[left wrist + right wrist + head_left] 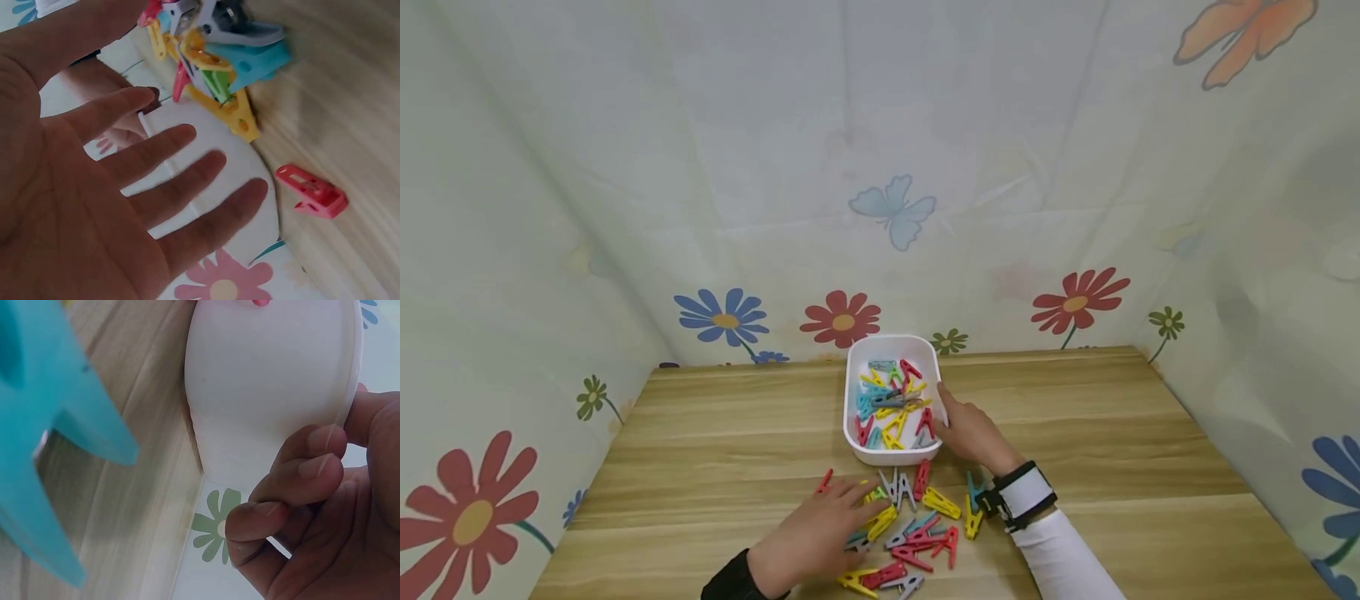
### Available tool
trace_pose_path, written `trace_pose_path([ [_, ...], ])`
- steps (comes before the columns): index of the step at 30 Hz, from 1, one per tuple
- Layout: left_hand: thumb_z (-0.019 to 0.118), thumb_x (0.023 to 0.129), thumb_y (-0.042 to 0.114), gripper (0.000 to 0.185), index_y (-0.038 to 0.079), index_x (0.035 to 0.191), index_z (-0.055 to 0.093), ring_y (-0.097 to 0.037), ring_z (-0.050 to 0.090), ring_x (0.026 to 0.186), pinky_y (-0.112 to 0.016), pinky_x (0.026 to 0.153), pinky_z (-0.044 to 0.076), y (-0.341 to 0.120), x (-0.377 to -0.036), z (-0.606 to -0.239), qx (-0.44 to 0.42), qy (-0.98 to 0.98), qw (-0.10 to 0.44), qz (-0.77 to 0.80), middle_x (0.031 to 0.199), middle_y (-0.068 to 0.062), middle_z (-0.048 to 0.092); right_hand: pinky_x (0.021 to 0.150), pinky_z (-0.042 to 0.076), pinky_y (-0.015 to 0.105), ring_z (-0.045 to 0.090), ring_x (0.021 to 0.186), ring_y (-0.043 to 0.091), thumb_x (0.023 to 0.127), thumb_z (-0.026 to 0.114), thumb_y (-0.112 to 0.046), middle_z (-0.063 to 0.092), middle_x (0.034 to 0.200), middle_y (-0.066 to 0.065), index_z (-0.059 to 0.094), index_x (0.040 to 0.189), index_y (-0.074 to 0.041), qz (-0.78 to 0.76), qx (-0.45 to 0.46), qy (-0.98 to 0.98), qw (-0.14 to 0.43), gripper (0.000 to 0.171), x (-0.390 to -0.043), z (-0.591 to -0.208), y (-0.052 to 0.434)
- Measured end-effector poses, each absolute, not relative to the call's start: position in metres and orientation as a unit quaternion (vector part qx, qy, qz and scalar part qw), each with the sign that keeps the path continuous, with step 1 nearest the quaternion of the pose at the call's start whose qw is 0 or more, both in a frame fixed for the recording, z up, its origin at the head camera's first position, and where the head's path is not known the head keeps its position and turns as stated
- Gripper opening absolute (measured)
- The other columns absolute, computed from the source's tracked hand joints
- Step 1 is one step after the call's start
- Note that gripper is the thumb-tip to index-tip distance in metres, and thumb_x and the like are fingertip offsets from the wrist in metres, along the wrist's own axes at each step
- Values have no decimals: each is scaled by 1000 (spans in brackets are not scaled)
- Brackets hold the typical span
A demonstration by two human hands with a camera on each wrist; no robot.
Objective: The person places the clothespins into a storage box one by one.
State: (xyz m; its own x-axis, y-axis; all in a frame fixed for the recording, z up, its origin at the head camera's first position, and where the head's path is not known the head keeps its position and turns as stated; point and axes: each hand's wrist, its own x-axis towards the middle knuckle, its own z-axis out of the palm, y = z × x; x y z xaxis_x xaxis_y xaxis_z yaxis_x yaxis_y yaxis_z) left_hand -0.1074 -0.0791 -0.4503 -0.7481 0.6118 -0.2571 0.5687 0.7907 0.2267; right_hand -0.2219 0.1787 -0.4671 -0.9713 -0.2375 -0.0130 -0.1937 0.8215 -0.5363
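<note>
A white plastic tub (pixel 891 457) holds several coloured clothespins. At its near right side, my right hand (pixel 973 429) grips the rim, the thumb over the edge and curled fingers (pixel 312 478) along the outer wall. My left hand (pixel 816 533) hovers low over a loose pile of clothespins in front of the tub, palm down. Its fingers are straight and spread, with nothing held; the left wrist view shows the bare palm. Among the pile are a yellow clothespin (pixel 942 502), a red clothespin (pixel 312 190) and a grey clothespin (pixel 906 490).
A wooden table (pixel 1112 433) lies under everything. The tub stands near its back edge, before a white curtain (pixel 760 167) printed with flowers and butterflies. A blue clothespin (pixel 56 425) looms close to the right wrist camera.
</note>
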Motion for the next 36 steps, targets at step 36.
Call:
trace_pose_path([
  [36,68,85,0,38,25,113,68,-4,48,91,-29,86,51,-82,-110,-475,297,938,144,109,108,8,54,53,36,29,50,61,18,97,58,-22,55,75,7,28,154,0,-270,-117,955,33,68,-222,-469,179],
])
